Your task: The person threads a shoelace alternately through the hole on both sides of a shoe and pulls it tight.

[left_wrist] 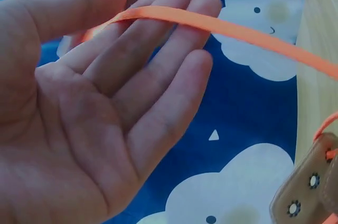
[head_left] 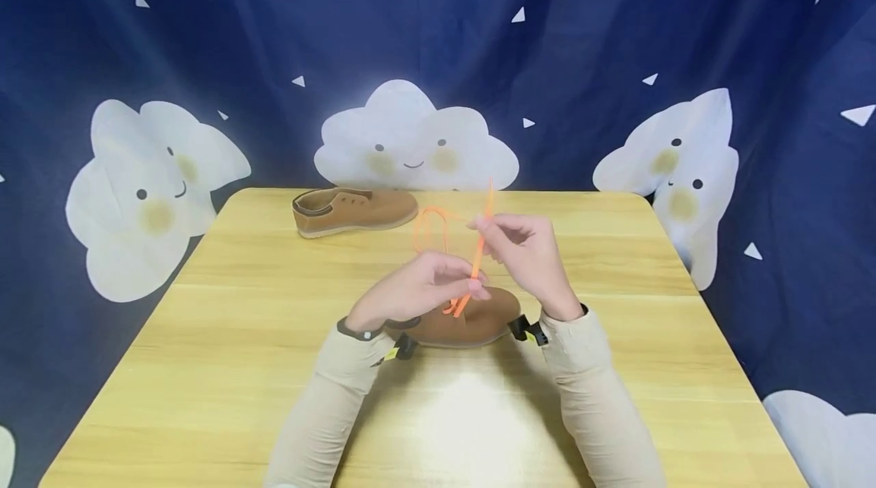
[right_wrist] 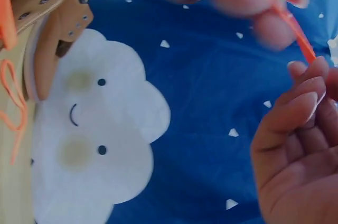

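A brown shoe (head_left: 489, 327) lies on the table beneath both hands, with an orange shoelace (head_left: 478, 256) coming up from its lacing area. My left hand (head_left: 417, 286) is over the shoe and pinches the lace between thumb and index finger; in the left wrist view the other fingers (left_wrist: 163, 110) are extended. Further up, my right hand (head_left: 530, 248) pinches the same lace between thumb and fingertips, so a short length runs between the two hands. Eyelets (left_wrist: 314, 180) show along the shoe's flap in the left wrist view. The left hand hides part of the shoe.
A second brown shoe (head_left: 372, 213), without a visible lace, stands at the table's back edge, left of centre. A loose loop of orange lace (head_left: 431, 210) hangs behind the left hand. A wooden table (head_left: 239, 366) carries everything; a dark blue curtain (head_left: 274, 9) with clouds surrounds it.
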Demonstrator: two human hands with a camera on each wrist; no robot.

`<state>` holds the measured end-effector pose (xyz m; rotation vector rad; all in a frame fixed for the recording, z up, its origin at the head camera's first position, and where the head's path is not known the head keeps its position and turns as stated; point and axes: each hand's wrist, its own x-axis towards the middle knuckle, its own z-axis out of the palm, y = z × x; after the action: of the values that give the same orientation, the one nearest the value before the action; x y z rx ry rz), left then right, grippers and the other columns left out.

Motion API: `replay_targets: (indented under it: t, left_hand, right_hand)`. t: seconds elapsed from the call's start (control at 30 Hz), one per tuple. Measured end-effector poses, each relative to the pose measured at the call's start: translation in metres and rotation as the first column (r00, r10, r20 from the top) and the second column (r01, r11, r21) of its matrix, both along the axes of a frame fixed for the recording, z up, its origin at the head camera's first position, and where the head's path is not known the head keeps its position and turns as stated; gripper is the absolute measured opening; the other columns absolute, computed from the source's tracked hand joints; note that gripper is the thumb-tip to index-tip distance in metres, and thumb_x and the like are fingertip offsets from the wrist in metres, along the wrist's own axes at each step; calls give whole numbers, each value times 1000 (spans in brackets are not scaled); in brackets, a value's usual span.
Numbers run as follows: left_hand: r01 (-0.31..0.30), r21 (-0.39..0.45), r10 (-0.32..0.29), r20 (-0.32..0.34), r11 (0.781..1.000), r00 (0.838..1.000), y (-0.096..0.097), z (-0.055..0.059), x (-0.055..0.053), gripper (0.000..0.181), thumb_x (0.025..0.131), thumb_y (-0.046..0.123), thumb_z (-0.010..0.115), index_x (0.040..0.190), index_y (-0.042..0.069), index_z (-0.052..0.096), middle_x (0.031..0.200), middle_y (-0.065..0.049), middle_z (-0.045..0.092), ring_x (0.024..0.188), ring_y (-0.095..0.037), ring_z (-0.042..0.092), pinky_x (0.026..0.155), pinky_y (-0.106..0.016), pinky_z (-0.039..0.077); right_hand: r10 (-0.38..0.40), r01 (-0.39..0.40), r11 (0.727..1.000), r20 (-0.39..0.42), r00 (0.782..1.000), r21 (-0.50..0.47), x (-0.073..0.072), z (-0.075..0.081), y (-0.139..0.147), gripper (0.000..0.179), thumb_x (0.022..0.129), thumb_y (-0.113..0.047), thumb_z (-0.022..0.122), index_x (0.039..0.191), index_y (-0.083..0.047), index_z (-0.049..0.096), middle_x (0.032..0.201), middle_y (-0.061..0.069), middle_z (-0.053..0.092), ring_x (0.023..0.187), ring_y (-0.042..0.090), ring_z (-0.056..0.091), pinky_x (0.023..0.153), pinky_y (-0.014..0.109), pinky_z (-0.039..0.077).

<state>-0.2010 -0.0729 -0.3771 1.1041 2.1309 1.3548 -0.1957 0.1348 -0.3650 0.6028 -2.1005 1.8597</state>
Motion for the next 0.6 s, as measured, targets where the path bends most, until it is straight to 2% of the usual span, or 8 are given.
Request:
replay_targets:
  t: [0.07, 0.17, 0.23, 0.3, 0.33, 0.43, 0.53, 0.6]
  left_hand:
    - [-28, 13, 28, 8, 1000, 1000, 1, 0, 1, 22, 106, 25, 59, 110, 14, 77, 102, 2, 81, 84, -27, 66, 76, -32, 55]
    - [-84, 28, 84, 30, 996, 996, -1, 1, 1, 21, 106, 23, 60, 105, 12, 78, 101, -3, 81, 81, -32, 63, 64, -27, 46]
    - [-124, 36, 122, 44, 992, 992, -3, 1, 1, 21, 105, 23, 60, 105, 12, 79, 102, -7, 81, 84, -30, 66, 64, -26, 47]
    - [-154, 46, 152, 60, 987, 987, -4, 2, 0, 22, 105, 23, 60, 107, 11, 79, 103, -9, 81, 92, -30, 72, 68, -30, 53]
    - [-168, 49, 164, 64, 985, 984, -5, 2, 0, 23, 105, 24, 60, 108, 11, 78, 104, -9, 81, 93, -29, 73, 65, -33, 54]
    - [-207, 60, 203, 64, 977, 977, -6, 3, -2, 25, 105, 28, 60, 113, 12, 78, 105, -7, 81, 91, -28, 76, 58, -40, 55]
    - [-236, 63, 233, 54, 970, 971, -7, 4, -4, 27, 105, 32, 60, 116, 13, 77, 105, -5, 81, 88, -28, 76, 50, -46, 52]
    - [-256, 59, 254, 40, 965, 966, -8, 4, -4, 26, 105, 33, 61, 116, 16, 77, 103, -5, 81, 85, -30, 75, 51, -52, 54]
  right_hand:
    - [-17, 15, 999, 76, 997, 30, -7, -4, 0, 22, 100, -19, 68, 94, -1, 80, 59, -5, 57, 56, 11, 47, 51, 23, 37]
    - [19, -40, 993, 191, 982, 108, -18, -13, 3, 27, 101, -24, 67, 90, -2, 79, 59, -3, 56, 55, 11, 46, 51, 22, 37]
    - [51, -99, 979, 257, 965, 176, -25, -20, 6, 34, 101, -26, 67, 82, 0, 76, 58, -2, 55, 55, 11, 47, 51, 22, 38]
    - [71, -151, 957, 306, 949, 247, -30, -25, 10, 39, 101, -29, 67, 75, 0, 72, 57, -1, 54, 54, 11, 47, 53, 23, 40]
    - [80, -174, 944, 317, 945, 281, -32, -27, 12, 40, 101, -29, 67, 73, -1, 72, 57, 0, 54, 55, 12, 47, 53, 23, 40]
    - [99, -221, 903, 323, 941, 368, -36, -31, 17, 34, 101, -29, 67, 78, -5, 75, 62, 0, 58, 59, 12, 51, 57, 25, 44]
    - [132, -234, 878, 259, 957, 418, -37, -31, 20, 15, 99, -21, 69, 97, -11, 79, 78, 0, 71, 73, 13, 62, 68, 28, 52]
    - [172, -245, 866, 200, 965, 436, -36, -31, 19, 15, 97, -17, 71, 109, -11, 79, 90, 1, 75, 83, 14, 66, 74, 32, 57]
